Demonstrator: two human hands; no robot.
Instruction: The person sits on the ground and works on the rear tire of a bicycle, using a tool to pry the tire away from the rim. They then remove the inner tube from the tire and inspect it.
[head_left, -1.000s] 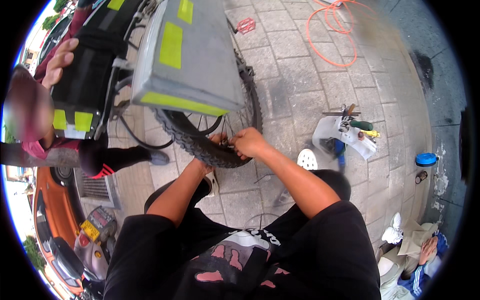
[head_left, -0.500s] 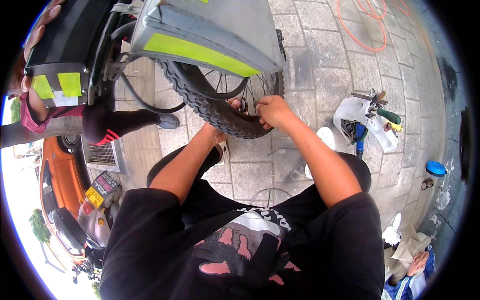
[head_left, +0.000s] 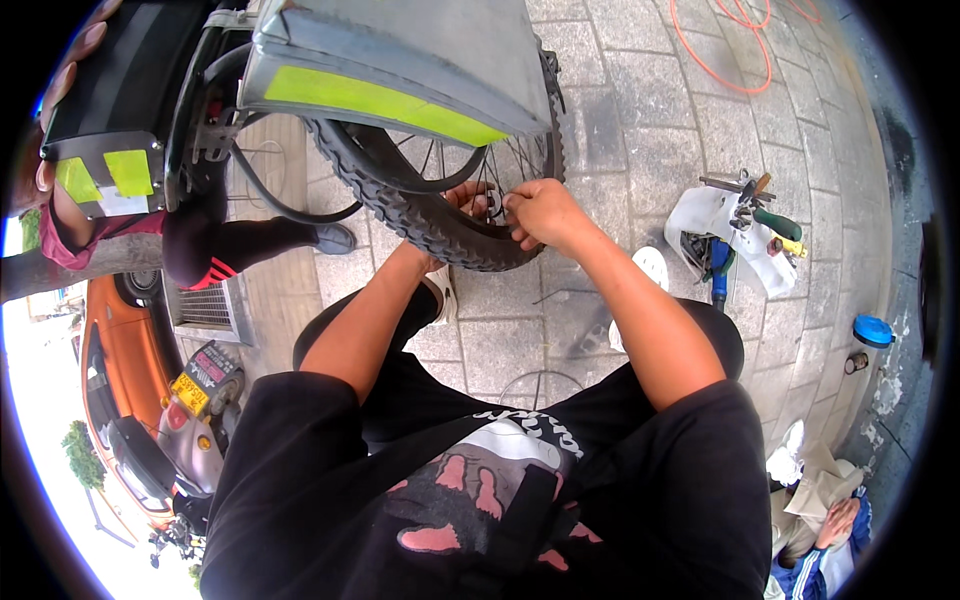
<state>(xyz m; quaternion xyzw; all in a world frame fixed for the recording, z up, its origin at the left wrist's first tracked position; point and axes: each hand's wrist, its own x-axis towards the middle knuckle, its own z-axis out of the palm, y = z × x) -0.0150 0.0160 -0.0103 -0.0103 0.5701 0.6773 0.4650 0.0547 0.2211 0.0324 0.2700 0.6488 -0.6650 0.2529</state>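
Two bare hands, our left hand (head_left: 467, 196) and our right hand (head_left: 548, 215), are at the fat black wheel (head_left: 400, 212) just in front of us. It sits below a big gray box (head_left: 400, 60). Our left hand goes behind the wheel, its fingers curled by the spokes (head_left: 484, 172). Our right fingers are bent and bunched close by; we cannot tell what either hand pinches.

We are on a floor (head_left: 645, 140) of gray stone blocks, with dark smudges on some. To our right, a pile of tools (head_left: 752, 205) lies on a white sheet (head_left: 770, 272). Past that, an orange hose (head_left: 740, 88) loops on the stones. A round blue thing (head_left: 873, 331) and a little jar (head_left: 856, 362) are near the right edge. On our left we see a metal grate (head_left: 203, 310), a scooter (head_left: 190, 440) and an orange car (head_left: 128, 350). Another person's leg (head_left: 200, 245) is there too.
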